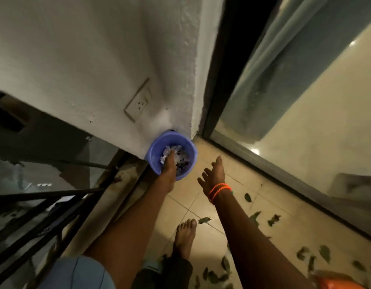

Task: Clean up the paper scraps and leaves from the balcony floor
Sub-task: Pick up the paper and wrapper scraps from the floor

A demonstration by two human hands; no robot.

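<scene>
The left hand [169,163] reaches down into the blue bin [172,155], fingers buried in paper scraps [177,156]; its grip I cannot tell. The right hand [213,178] hovers spread, empty. Leaves [324,252] lie behind it on the floor [201,203], nearer the right arm.

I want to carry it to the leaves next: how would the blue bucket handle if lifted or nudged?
The blue bucket looks like thin plastic holding only paper scraps, so it is probably light. On smooth tile it would likely slide easily. It is wide-mouthed, so it seems unlikely to tip.
</scene>
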